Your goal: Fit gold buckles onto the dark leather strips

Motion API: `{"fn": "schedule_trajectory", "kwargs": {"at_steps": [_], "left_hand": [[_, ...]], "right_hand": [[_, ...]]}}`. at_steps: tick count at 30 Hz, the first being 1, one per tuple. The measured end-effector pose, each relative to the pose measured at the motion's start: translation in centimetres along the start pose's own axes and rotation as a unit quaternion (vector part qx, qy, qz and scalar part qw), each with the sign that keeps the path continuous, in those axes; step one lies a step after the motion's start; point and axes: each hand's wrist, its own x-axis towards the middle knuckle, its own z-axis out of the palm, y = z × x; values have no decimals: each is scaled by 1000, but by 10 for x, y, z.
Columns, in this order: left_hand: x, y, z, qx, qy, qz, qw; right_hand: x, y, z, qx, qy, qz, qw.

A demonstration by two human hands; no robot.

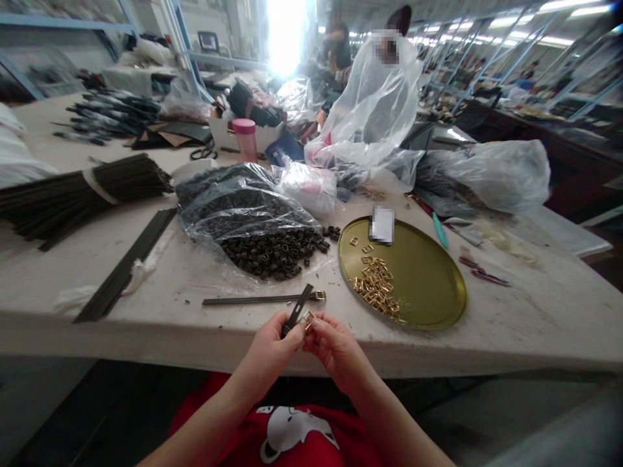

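Near the table's front edge my left hand (275, 340) pinches a dark strap (298, 310) that has a slot and points up and to the right. My right hand (332, 340) meets it and holds a small gold buckle (309, 319) between thumb and fingers, beside the strap. Just beyond the hands lies another dark strap (253, 299), flat, with a gold buckle at its right end. To the right, a round gold tray (428, 279) bears a heap of gold buckles (377, 285). A clear bag (233, 201) of small black loops (272, 253) lies behind the flat strap.
Bundled dark strips (82, 191) and a loose stack of strips (129, 266) lie at the left. A pink-lidded jar (246, 139) and plastic bags (487, 175) stand farther back. Right of the tray are a teal-handled tool (439, 229) and red-handled snips (489, 277). People are in the background.
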Motion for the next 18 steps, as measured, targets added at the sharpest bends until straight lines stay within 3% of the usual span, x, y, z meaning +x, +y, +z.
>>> {"fn": "schedule_trajectory", "kwargs": {"at_steps": [5,18], "left_hand": [[1,-5,-1,13,0,37,999],[-1,-3,3,57,13,50,997]], "right_hand": [[-1,1,2,-31,2,10,999],[-2,4,2,-42,13,12,999]]}}
